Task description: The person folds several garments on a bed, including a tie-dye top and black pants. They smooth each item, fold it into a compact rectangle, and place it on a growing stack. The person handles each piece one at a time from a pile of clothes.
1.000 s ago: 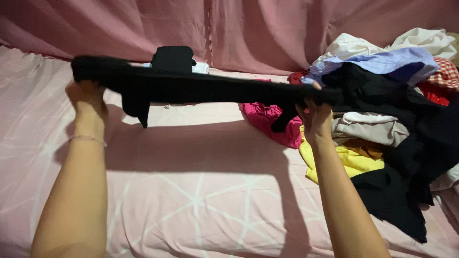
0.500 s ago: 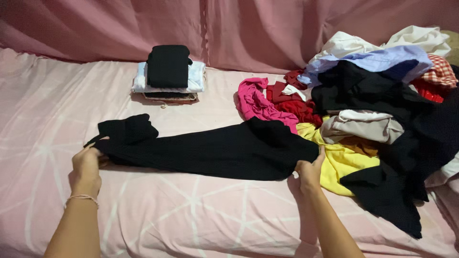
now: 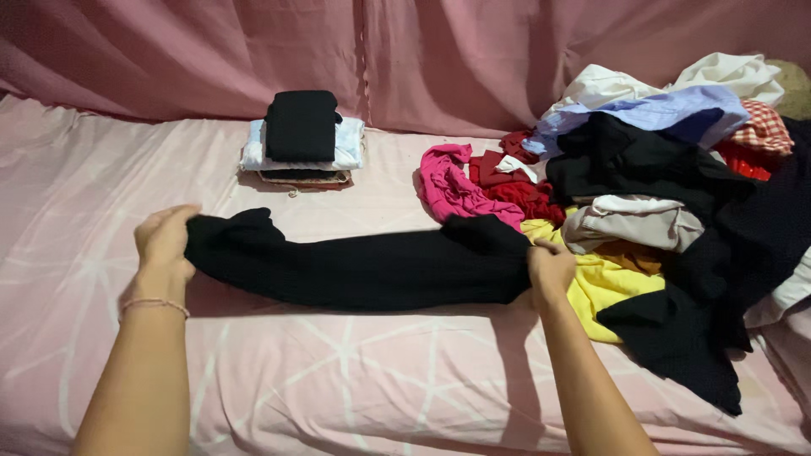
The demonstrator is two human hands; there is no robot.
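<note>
Your left hand (image 3: 165,245) sits at the left, fingers curled over and grasping the left end of the long black garment (image 3: 363,266); a thin bracelet (image 3: 152,306) rings that wrist; the garment lies stretched flat across the pink bedsheet (image 3: 355,380), running left to right between your two hands, its left end bunched into a small fold. Farther back, near the pink curtain (image 3: 422,59), stands a small stack of folded clothes (image 3: 302,139), a black piece on top of pale ones. Your right hand (image 3: 551,266) closes on the garment's right end, though the fingers are partly hidden behind the cloth, so the hold there looks like a pinch rather than a full clench. Just beyond it lies a bright pink garment (image 3: 452,190); touching your right hand's far side is a yellow garment (image 3: 604,283); to the right rises the loose heap of unfolded clothes (image 3: 676,169), white, blue, black, red and checked pieces tumbled together.
</note>
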